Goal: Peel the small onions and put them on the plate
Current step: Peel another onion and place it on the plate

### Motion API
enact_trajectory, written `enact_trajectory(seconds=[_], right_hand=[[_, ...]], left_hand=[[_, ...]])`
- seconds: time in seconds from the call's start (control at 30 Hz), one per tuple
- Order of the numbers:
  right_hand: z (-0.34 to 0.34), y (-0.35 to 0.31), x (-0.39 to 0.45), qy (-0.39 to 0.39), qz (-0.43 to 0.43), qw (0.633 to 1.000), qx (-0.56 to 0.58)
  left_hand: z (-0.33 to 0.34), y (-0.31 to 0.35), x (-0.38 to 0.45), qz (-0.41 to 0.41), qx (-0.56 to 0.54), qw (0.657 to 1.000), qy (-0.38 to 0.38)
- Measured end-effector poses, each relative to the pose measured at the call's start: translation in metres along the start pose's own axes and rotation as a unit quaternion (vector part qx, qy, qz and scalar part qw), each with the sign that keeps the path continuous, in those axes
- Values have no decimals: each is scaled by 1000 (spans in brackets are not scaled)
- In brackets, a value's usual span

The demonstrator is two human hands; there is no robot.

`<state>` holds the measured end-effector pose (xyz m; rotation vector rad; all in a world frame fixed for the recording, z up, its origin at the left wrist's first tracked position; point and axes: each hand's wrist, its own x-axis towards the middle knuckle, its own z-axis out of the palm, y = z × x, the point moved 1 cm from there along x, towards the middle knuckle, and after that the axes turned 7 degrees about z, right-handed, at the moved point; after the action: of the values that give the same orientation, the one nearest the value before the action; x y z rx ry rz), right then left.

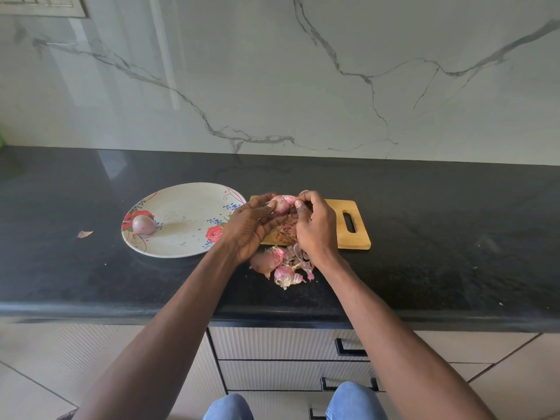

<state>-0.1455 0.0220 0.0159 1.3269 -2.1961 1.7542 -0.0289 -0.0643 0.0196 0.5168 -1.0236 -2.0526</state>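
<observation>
We hold the onion (pixel 283 204) in both hands above the far left corner of the cutting board (pixel 345 225), mid-table; left hand (pixel 251 225) cradles it, fingers curled under and thumb on top; right hand (pixel 315 222) pinches loose skin at its right end, fingertips closed on the peel; long axis looks roughly left-right, between the hands; peeling looks partly done, pink flesh showing. Plate (pixel 181 219) sits just left of the board, so the left hand is nearer for the drop; one peeled onion (pixel 143 224) already lies near its left rim. Peel pile (pixel 281 268) lies below the wrists toward the table's near edge; a stray scrap (pixel 85 234) sits left of the plate; nothing seems to block the path to the plate.
</observation>
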Motion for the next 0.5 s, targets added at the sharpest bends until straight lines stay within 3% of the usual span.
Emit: enact_trajectory(seconds=[0.5], right_hand=[[-2,1,4,-45,144,978,143]], left_hand=[[0,2,-3,11,-2,1000,-20]])
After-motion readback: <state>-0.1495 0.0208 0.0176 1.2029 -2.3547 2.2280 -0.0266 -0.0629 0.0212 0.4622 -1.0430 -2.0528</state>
